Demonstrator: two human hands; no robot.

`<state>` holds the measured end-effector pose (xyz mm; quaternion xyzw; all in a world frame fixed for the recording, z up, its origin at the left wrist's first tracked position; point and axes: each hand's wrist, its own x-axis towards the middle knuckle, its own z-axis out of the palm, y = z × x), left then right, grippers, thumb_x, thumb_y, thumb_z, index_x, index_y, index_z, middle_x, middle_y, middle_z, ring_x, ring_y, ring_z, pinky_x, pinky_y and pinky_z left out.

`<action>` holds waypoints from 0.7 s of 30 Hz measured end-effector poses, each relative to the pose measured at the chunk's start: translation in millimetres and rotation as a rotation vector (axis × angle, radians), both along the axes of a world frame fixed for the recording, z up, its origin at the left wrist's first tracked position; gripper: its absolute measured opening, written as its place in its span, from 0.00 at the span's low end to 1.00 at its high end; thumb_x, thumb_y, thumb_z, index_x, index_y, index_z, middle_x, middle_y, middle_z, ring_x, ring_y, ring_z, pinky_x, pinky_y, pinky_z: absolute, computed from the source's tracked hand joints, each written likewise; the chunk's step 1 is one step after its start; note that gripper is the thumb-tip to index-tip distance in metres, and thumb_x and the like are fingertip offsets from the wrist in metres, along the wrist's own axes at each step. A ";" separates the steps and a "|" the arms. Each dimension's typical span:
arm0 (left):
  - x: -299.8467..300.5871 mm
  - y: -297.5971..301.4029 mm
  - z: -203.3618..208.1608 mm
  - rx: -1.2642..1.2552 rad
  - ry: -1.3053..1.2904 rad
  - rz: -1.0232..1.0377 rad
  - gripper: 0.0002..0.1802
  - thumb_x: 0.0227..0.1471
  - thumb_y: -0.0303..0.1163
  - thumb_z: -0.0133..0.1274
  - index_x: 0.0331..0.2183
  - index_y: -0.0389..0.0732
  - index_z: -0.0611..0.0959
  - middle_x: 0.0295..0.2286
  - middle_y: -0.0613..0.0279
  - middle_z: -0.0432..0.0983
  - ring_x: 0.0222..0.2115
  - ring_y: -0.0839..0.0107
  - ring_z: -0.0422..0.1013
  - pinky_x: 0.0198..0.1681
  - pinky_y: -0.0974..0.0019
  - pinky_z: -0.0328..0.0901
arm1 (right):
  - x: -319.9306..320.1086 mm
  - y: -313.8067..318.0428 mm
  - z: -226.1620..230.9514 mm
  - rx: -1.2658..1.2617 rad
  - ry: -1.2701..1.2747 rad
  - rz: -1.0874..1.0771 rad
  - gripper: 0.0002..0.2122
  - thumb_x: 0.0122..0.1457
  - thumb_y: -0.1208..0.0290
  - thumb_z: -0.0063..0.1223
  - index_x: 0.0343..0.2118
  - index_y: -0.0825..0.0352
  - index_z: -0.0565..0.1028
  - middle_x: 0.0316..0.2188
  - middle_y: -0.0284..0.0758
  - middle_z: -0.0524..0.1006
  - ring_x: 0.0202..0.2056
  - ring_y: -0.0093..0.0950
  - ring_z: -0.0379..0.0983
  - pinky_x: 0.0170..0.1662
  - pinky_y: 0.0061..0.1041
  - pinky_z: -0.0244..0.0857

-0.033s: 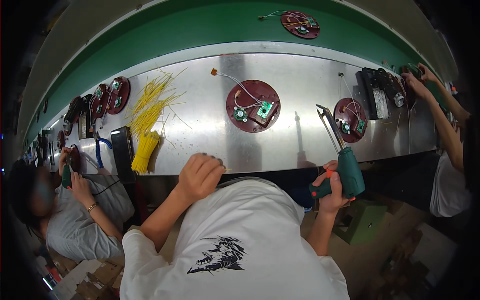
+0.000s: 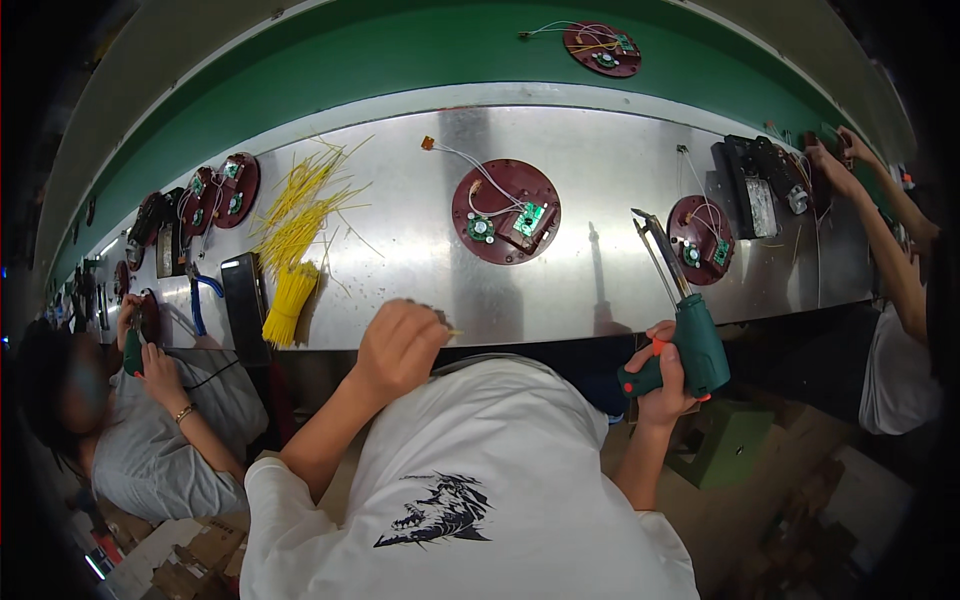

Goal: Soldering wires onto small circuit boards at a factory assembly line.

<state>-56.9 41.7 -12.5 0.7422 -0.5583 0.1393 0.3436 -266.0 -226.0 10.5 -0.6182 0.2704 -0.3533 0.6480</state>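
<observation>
My right hand grips the handle of a green soldering gun, whose tip and thin side tube point up and away over the bench. Just off the bench's near edge, my left hand is closed, with a short yellow wire poking out from the fingertips; most of it is hidden. Ahead, between my hands, lies a dark red round plate carrying green circuit boards and white wires that end in a small orange part. Another such plate lies behind the gun's tip.
Yellow wires lie bundled and strewn at the left, beside a black box and blue-handled pliers. More plates stand far left; one plate lies on the green strip. Black blocks stand right. People work at both sides.
My left hand has turned slightly, its knuckles rising a little, and the yellow wire end shows more plainly. My right hand and the soldering gun stay put.
</observation>
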 end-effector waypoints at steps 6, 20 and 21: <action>36.1 -65.6 33.7 -0.014 0.164 0.179 0.11 0.43 0.19 0.62 0.33 0.36 0.83 0.28 0.57 0.76 0.28 0.58 0.74 0.32 0.60 0.71 | 8.0 -1.6 8.5 -0.019 -0.005 0.079 0.16 0.61 0.75 0.51 0.49 0.80 0.73 0.38 0.48 0.77 0.19 0.27 0.74 0.29 0.24 0.71; 63.4 -113.4 -5.5 -0.151 0.081 0.093 0.08 0.40 0.19 0.61 0.28 0.37 0.82 0.24 0.59 0.72 0.24 0.60 0.71 0.27 0.60 0.68 | 33.5 -3.1 19.8 -0.156 0.185 0.300 0.13 0.49 0.79 0.66 0.38 0.76 0.79 0.29 0.37 0.78 0.25 0.23 0.72 0.30 0.22 0.66; 63.8 -113.8 -5.6 -0.153 0.071 0.096 0.08 0.39 0.19 0.61 0.28 0.37 0.82 0.24 0.59 0.72 0.24 0.60 0.71 0.27 0.60 0.68 | 35.0 -3.0 20.1 -0.152 0.192 0.304 0.13 0.49 0.79 0.66 0.38 0.76 0.79 0.29 0.37 0.78 0.25 0.23 0.72 0.30 0.22 0.66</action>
